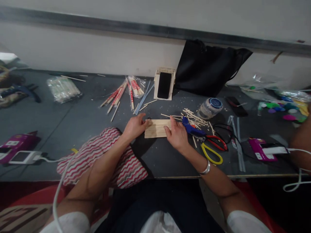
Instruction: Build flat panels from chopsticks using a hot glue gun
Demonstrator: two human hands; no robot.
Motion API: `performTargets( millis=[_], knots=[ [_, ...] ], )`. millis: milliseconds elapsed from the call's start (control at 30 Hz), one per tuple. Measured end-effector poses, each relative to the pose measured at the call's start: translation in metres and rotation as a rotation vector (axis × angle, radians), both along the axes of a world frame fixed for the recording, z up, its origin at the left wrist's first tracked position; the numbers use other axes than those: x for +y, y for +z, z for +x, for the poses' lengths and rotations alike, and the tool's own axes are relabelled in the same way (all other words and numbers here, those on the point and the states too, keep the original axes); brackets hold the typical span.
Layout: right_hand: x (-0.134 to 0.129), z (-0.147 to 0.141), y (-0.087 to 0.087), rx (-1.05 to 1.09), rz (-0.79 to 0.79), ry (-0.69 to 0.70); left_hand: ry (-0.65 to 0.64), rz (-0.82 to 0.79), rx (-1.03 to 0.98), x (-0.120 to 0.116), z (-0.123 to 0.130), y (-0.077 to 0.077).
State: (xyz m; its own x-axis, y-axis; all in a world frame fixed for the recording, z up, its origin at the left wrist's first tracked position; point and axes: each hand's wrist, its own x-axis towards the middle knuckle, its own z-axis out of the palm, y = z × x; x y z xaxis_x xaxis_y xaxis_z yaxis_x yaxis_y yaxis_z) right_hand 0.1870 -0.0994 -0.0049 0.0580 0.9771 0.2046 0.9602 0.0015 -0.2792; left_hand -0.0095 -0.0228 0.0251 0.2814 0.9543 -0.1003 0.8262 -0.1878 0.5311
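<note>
A flat panel of pale wooden sticks [157, 128] lies on the dark table, its sticks side by side. My left hand [136, 126] is at the panel's left end, thumb and fingers apart, fingertips at its upper left corner. My right hand [178, 134] rests on the right end, with thumb and fingers spread over the sticks. Just right of that hand lie a blue glue gun [193, 128] and scissors with red and yellow handles [211, 155]. Short loose sticks [198, 118] are scattered behind the glue gun.
A phone [164, 85] leans on a stick stand at the back, beside a black bag [209, 69]. A jar [210, 108] stands at right. Wrapped sticks [118, 95] lie back left; striped cloth [104, 155] is under my left forearm. Another person's arm [301, 139] shows at the right edge.
</note>
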Motion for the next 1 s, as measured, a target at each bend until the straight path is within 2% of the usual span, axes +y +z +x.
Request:
performTargets(
  millis=[133,267,367,533,667,867,1000],
  knots=[
    [0.000,0.004,-0.005,0.191,0.141,0.025,0.094,-0.083,-0.165,0.002,-0.002,0.000],
    [0.001,0.006,-0.008,0.507,0.255,0.044,0.177,-0.147,-0.373,0.006,-0.006,-0.002],
    [0.004,0.011,-0.006,0.714,0.243,-0.002,0.180,-0.194,-0.560,0.009,-0.009,-0.003],
    [0.009,0.020,0.002,0.930,0.115,-0.038,0.074,-0.312,-0.733,0.012,-0.013,0.001],
    [0.009,0.021,0.011,0.963,0.045,-0.017,-0.031,-0.396,-0.750,0.013,-0.019,0.007],
    [0.003,0.020,0.027,0.888,0.053,0.085,-0.121,-0.333,-0.749,0.013,-0.027,0.014],
    [-0.009,0.021,0.045,0.729,0.169,0.215,-0.206,-0.274,-0.778,0.012,-0.033,0.018]
  ],
)
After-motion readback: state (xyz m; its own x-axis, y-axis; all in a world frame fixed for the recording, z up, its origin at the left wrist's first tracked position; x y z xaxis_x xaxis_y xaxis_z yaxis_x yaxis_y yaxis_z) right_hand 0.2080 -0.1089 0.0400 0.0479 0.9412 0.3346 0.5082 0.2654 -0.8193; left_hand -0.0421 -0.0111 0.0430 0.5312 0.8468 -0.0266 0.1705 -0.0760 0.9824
